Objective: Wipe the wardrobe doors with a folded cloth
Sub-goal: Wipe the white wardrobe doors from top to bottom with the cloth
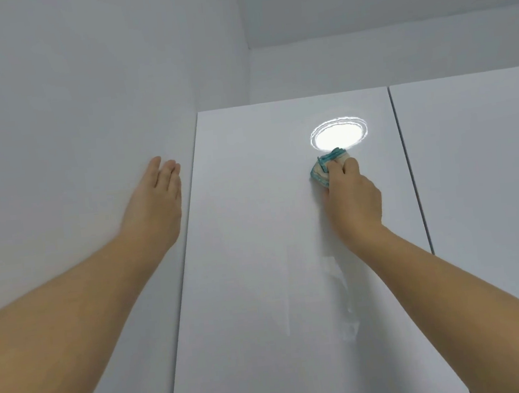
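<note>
- Cloth (328, 166), folded into a small pad with teal edging, sits high on the glossy wardrobe door (258, 260), pressed flat against it just below the bright oval reflection of a lamp (338, 133).
- Right hand (353, 199) has its fingers curled over the pad, pinning it to the panel.
- Left hand (156, 200) lies open and flat, fingers together, on the side wall (52, 122) beside the door's left edge, holding nothing (it looks like a brace for balance).
- Pale smears (342, 299) run down the panel below the right wrist; probably damp wipe marks.
- Risks, as I judge them: at this reach the pad could unfold or slip out from under the fingers, uneven pressure could leave more streaks on so shiny a surface, and the neighbouring door (480, 173) to the right may get missed.
</note>
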The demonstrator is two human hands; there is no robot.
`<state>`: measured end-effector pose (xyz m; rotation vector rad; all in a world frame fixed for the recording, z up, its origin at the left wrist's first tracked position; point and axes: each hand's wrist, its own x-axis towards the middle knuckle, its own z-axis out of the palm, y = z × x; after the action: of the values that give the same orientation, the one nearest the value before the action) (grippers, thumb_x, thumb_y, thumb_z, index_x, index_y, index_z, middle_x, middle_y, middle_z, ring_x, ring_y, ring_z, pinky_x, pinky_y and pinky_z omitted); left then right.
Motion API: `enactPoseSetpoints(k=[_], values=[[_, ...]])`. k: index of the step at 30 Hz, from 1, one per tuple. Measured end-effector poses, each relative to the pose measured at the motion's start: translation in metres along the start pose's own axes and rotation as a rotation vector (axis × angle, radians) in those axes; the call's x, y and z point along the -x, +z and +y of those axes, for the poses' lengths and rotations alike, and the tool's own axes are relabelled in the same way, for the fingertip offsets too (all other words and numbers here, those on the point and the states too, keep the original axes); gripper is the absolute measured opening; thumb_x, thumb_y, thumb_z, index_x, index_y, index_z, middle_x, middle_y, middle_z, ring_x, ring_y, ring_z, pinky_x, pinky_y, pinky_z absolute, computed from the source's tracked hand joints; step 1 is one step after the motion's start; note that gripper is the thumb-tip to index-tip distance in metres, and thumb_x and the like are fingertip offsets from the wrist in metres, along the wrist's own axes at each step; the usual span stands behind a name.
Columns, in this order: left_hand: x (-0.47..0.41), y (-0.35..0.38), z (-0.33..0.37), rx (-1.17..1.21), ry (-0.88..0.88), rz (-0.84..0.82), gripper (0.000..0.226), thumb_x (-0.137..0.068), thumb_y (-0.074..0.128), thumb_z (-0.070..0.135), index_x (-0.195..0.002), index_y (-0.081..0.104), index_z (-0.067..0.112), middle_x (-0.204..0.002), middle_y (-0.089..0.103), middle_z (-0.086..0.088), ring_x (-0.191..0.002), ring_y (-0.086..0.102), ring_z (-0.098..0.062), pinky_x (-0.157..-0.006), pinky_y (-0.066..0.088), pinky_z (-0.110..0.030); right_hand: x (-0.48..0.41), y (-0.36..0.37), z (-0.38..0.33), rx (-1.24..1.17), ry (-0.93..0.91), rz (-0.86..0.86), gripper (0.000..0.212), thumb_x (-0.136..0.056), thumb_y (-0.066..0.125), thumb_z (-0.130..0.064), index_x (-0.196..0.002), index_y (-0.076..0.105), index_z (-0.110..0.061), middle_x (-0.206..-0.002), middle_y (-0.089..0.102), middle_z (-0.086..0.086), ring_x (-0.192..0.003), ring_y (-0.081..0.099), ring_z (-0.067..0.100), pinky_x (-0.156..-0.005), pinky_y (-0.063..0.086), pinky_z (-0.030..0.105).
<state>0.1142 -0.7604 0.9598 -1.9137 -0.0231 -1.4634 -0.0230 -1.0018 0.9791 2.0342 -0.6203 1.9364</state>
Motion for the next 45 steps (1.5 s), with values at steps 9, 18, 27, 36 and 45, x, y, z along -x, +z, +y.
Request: enactPoseSetpoints(k=[9, 18, 27, 36, 45], values=[[0.0, -0.001, -0.007, 0.021, 0.037, -0.014, 0.062, -0.102, 0.014, 0.03, -0.149, -0.002, -0.006, -0.159, -0.005, -0.023, -0.148, -0.003, -0.035, -0.119, -0.002, -0.052, 0.008, 0.018, -0.064, -0.006, -0.157, -0.083, 0.035, -0.089, 0.045, 0.001, -0.122, 0.046, -0.008, -0.126, 0.043, 0.01, -0.073, 0.038, 0.024, -0.062, 0.032, 0.032], [-0.001, 0.002, -0.005, 0.094, -0.012, 0.014, 0.059, -0.102, 0.013, 0.024, -0.147, -0.002, -0.011, -0.156, -0.006, -0.03, -0.146, -0.004, -0.042, -0.119, -0.002, -0.05, 0.011, 0.035, -0.129, -0.051, -0.313, -0.176, 0.037, -0.09, 0.042, 0.004, -0.127, 0.044, -0.005, -0.127, 0.041, 0.013, -0.077, 0.035, 0.024, -0.064, 0.031, 0.034], [-0.002, 0.0, -0.005, 0.11, -0.017, 0.008, 0.06, -0.103, 0.013, 0.028, -0.148, -0.004, -0.008, -0.157, -0.006, -0.029, -0.147, -0.004, -0.04, -0.119, -0.003, -0.049, 0.01, 0.055, -0.165, -0.151, -0.471, -0.208, 0.023, -0.096, 0.039, -0.006, -0.116, 0.05, -0.005, -0.115, 0.048, 0.012, -0.072, 0.044, 0.026, -0.059, 0.028, 0.031], [0.002, 0.0, -0.005, 0.09, -0.028, 0.017, 0.062, -0.103, 0.017, 0.031, -0.15, 0.003, -0.007, -0.157, -0.003, -0.028, -0.147, -0.002, -0.04, -0.119, -0.002, -0.049, 0.06, 0.065, -0.147, -0.091, -0.698, -0.151, 0.019, -0.076, 0.067, -0.005, -0.094, 0.061, -0.007, -0.092, 0.053, 0.01, -0.056, 0.039, 0.025, -0.045, 0.015, 0.026], [0.006, 0.0, -0.007, 0.088, -0.004, 0.054, 0.058, -0.103, 0.013, 0.028, -0.15, 0.003, -0.006, -0.158, -0.001, -0.027, -0.147, 0.001, -0.039, -0.12, 0.001, -0.05, 0.119, 0.067, -0.104, 0.033, -1.045, -0.206, 0.038, -0.054, 0.083, -0.016, -0.09, 0.07, -0.021, -0.081, 0.055, 0.0, -0.052, 0.051, 0.019, -0.04, 0.018, 0.024]])
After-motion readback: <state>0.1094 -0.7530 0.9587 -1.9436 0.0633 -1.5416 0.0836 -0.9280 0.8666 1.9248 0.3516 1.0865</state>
